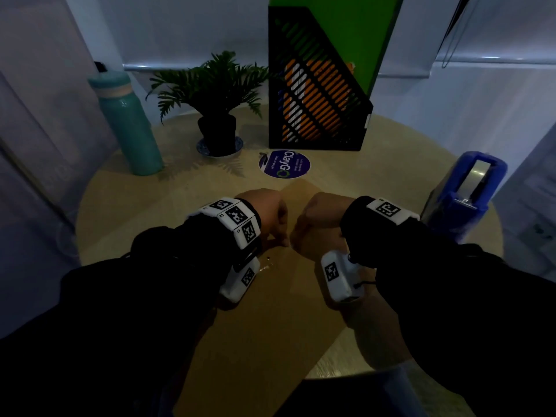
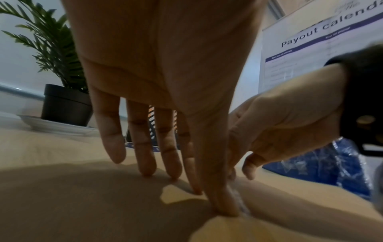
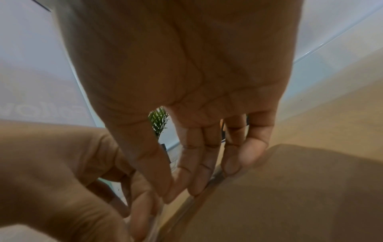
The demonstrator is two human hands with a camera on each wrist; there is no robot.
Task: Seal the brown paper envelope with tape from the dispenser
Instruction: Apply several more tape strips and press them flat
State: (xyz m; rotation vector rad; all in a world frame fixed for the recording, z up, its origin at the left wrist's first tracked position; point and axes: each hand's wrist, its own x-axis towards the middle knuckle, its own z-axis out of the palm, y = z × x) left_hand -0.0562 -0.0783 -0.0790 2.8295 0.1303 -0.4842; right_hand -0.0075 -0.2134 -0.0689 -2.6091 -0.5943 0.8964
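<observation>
My left hand (image 1: 266, 213) and my right hand (image 1: 320, 219) sit close together over the middle of the round bench (image 1: 126, 224), nearly touching each other. Under them lies the brown paper envelope (image 1: 270, 320), flat on the bench and reaching back toward my body, its far corner poking out beyond my knuckles.

From the left wrist view, my left fingers (image 2: 145, 147) are straight and spread, the tips pressing down on the envelope, the thumb flat along a strip of clear tape (image 2: 238, 201). From the right wrist view, my right fingers (image 3: 199, 163) are also extended, their tips down on the glossy tape along the envelope's edge. I cannot tell whether either hand pinches the tape or only presses it.

The blue tape dispenser (image 1: 463, 194) stands at the right rim of the bench, just beyond my right wrist and apart from the envelope. Along the far edge stand a teal bottle (image 1: 129, 121), a potted plant (image 1: 216, 94) on a saucer and a black slotted file holder (image 1: 316, 94); a round purple sticker (image 1: 284, 164) lies between them and my hands. Bare bench shows to the left of my left hand and between my knuckles and the sticker.
</observation>
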